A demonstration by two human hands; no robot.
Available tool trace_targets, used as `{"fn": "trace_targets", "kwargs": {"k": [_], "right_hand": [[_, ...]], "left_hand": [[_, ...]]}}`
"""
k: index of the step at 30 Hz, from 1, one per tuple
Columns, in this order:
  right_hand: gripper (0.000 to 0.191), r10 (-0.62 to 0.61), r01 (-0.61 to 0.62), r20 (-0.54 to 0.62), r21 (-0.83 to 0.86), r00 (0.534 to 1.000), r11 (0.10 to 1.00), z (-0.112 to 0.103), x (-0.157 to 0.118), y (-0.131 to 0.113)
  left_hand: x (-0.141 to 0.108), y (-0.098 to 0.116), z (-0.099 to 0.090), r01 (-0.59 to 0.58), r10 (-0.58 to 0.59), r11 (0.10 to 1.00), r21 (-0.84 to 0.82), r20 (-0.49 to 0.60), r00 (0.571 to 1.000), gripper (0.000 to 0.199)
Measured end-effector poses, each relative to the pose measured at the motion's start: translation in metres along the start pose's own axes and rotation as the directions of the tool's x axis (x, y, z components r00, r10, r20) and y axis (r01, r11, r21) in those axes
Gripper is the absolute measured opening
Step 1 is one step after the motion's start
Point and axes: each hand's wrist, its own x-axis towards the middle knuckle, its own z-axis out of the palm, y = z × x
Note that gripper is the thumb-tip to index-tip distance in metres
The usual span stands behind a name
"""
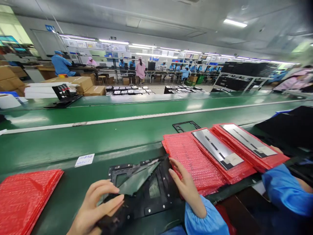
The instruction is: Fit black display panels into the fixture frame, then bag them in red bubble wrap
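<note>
The glossy dark film (138, 179) lifts off the black frame (156, 204) in a tilted sheet, its long axis running from your left hand up and to the right toward the frame's far corner; the frame lies flat on the green conveyor belt (73, 153), directly in front of you, its lower end partly hidden under your left hand (94, 209); your left thumb and fingers curve together and appear to pinch the film's lower part, though the exact grip is partly hidden; your right hand (188, 186) sits at the frame's right side with its fingers (177, 169) slightly spread, resting on the frame edge just beside the red bubble bags (195, 160); you have little room on that side, since the bags touch or nearly touch the frame; open belt lies beyond the frame, up to a white label (84, 160), and to the left, between your left hand and another stack of red bubble bags (26, 199); the frame's lower edge runs close to the belt's near edge; your right blue sleeve (205, 217) covers your wrist; on the bags lie two silver panels (217, 148), with a second black frame (186, 126) just beyond them; a co-worker's blue sleeve (283, 189) comes in at the right, near the bags.
</note>
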Motion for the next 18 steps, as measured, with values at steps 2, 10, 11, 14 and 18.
{"fn": "trace_targets", "kwargs": {"k": [2, 10, 11, 14, 18], "right_hand": [[0.045, -0.052, 0.022, -0.113, -0.255, 0.992, 0.967, -0.013, 0.0, 0.018], [0.046, -0.101, -0.139, -0.329, -0.632, 0.939, 0.762, -0.066, -0.03, 0.084], [0.045, -0.1, -0.148, -0.34, -0.632, 0.935, 0.76, -0.07, -0.034, 0.087], [0.042, -0.098, -0.161, -0.359, -0.623, 0.928, 0.766, -0.079, -0.045, 0.092], [0.039, -0.095, -0.17, -0.371, -0.619, 0.924, 0.766, -0.087, -0.052, 0.093]], "left_hand": [[0.018, 0.002, -0.001, -0.246, 0.235, 0.958, 0.145, 0.095, 0.968, 0.033], [0.13, -0.038, 0.023, 0.407, -0.499, 0.841, -0.355, -0.219, 0.839, 0.033], [0.147, -0.046, 0.025, 0.435, -0.562, 0.775, -0.459, -0.184, 0.806, 0.035], [0.195, -0.074, 0.031, 0.537, -0.661, 0.622, -0.57, -0.014, 0.75, 0.027], [0.243, -0.1, 0.036, 0.629, -0.706, 0.587, -0.509, 0.059, 0.706, 0.006]]}}
